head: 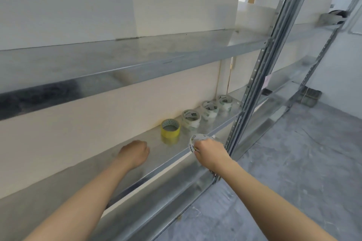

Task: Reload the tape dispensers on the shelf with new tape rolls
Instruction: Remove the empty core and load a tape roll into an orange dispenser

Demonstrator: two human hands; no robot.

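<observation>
My right hand point(210, 151) grips a white tape roll point(196, 140) with printed lettering, held at the front edge of the lower metal shelf point(172, 154). My left hand point(135, 152) rests on that shelf with its fingers curled under and nothing visible in it. Just beyond it a yellow tape roll point(170, 128) lies flat. Behind the yellow roll, three clear tape rolls point(191, 118) with green-and-white labels stand in a row toward the back right point(210, 108) point(225, 102). No tape dispenser shows in view.
An upper metal shelf point(137, 60) overhangs the lower one. A perforated steel upright point(254, 84) stands right of my right hand. More shelving continues to the right, over grey floor point(293, 162) with a dark bundle point(309, 96) on it.
</observation>
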